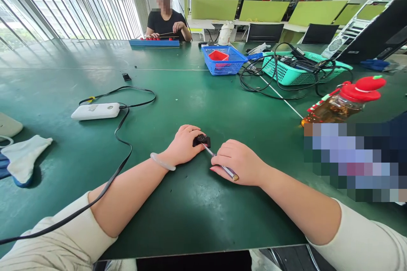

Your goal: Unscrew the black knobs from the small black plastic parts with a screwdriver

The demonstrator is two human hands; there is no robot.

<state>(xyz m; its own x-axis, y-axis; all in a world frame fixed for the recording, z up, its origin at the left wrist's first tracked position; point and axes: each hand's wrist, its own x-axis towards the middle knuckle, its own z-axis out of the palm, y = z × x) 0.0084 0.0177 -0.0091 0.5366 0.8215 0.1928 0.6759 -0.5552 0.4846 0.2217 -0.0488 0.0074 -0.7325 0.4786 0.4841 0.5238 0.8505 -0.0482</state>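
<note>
My left hand (183,145) rests on the green table (178,211) with its fingers curled round a small black part (201,139), pinning it to the surface. My right hand (240,163) is closed on a thin metal tool (222,167) like a small screwdriver. The tool's tip touches the black part; its brown end sticks out under my palm. A pale bangle sits on my left wrist.
A white power bank (95,111) with a black cable (122,127) lies to the left, beside a white glove (23,154). A blue basket (222,61), a teal basket (295,72) with cables and a red-capped bottle (343,101) stand at the right. Another person (165,17) sits at the far end.
</note>
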